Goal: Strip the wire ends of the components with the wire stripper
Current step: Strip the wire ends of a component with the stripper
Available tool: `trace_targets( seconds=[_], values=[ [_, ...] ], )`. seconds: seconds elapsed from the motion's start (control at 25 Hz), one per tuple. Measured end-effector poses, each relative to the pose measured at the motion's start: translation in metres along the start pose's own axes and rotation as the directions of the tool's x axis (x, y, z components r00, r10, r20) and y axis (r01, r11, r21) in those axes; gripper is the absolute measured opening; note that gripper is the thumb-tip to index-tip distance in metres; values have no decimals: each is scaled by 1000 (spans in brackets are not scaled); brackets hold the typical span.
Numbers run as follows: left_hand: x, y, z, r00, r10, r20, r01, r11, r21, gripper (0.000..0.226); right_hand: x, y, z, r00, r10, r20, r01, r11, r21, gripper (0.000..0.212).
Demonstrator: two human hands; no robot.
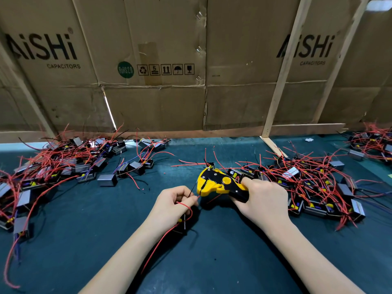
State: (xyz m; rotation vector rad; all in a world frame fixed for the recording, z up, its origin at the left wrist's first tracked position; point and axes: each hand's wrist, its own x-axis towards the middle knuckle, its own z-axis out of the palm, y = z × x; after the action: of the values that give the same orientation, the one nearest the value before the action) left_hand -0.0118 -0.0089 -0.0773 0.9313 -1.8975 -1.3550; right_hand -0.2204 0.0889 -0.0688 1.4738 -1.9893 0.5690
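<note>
A yellow and black wire stripper (220, 184) is gripped by the right hand (264, 200), with the fingers curled round its black handles. Its yellow head is pointed at the left hand (175, 201). A thin red wire (186, 205) and a thin black wire (192, 190) are pinched between the thumb and fingers of the left hand, just beside the stripper's head. The red wire's tip is held right at the mouth of the stripper. A small dark component (183, 224) is seen under the left hand, on the green mat (212, 251). 1 pile of components (63, 164) is spread out far to the left of the stripper. Another pile (314, 185) is lying just to its right. Brown cardboard boxes (161, 66) are stood up behind the stripper.
</note>
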Motion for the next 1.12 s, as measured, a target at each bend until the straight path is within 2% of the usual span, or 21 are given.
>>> trace_targets(
  seconds=[0.2, 0.36, 0.4, 0.44, 0.52, 0.56, 0.6, 0.64, 0.68, 0.72, 0.76, 0.8, 0.84, 0.88, 0.96, 1.0, 1.12],
  values=[
    [-4, 4, -2, 1000, -6, 23, 6, 1000, 4, 15, -3, 7, 9, 999, 51, 3, -51, 998, -31, 53],
    [-8, 5, -3, 997, 59, -54, -52, 992, 113, 15, 0, 14, 8, 980, 196, -29, -193, 978, 75, 52],
    [-9, 7, -3, 997, 62, -50, -58, 995, 78, 9, 0, 16, 8, 976, 217, -29, -213, 972, 99, 50],
    [-10, 10, -2, 998, 57, 0, -57, 998, -27, 2, 1, 18, 8, 972, 234, -24, -230, 966, 115, 50],
    [-12, 14, -2, 983, 51, 177, -6, 968, -249, 31, 1, 21, 5, 960, 279, 21, -279, 948, 151, 50],
    [-12, 16, -3, 972, 67, 227, -4, 964, -266, 42, 2, 22, 2, 952, 301, 47, -305, 937, 171, 50],
    [-10, 16, -6, 971, 88, 222, -31, 968, -249, 47, 3, 23, 0, 945, 321, 62, -326, 926, 189, 48],
    [-8, 15, -12, 979, 114, 167, -79, 976, -204, 46, 4, 23, -3, 939, 338, 66, -344, 915, 213, 45],
    [-6, 16, -20, 989, 138, 54, -129, 981, -142, 41, 5, 23, -7, 933, 352, 68, -357, 897, 260, 43],
    [-4, 13, -32, 980, 177, -89, -179, 984, -19, 35, 7, 24, -12, 928, 364, 78, -367, 863, 348, 40],
    [-1, 9, -47, 944, 240, -225, -203, 963, 176, 30, 9, 25, -17, 928, 360, 100, -363, 807, 466, 38],
    [0, 4, -64, 892, 325, -315, -173, 888, 425, 29, 10, 25, -22, 936, 332, 120, -337, 741, 581, 35],
    [1, -1, -81, 853, 389, -348, -88, 764, 639, 31, 11, 25, -27, 952, 277, 126, -289, 690, 663, 33],
    [1, -7, -96, 843, 386, -374, 36, 653, 756, 34, 11, 25, -30, 973, 201, 111, -220, 674, 706, 31],
    [-2, -17, -115, 850, 271, -452, 263, 525, 809, 40, 10, 23, -31, 997, 8, 71, -56, 702, 710, 33],
    [-3, -21, -119, 851, 222, -476, 325, 490, 809, 40, 8, 22, -30, 993, -88, 76, 13, 729, 684, 37],
    [-6, -22, -120, 853, 186, -487, 371, 439, 818, 31, 1, 15, -24, 948, -273, 165, 148, 836, 528, 48]
  ],
)
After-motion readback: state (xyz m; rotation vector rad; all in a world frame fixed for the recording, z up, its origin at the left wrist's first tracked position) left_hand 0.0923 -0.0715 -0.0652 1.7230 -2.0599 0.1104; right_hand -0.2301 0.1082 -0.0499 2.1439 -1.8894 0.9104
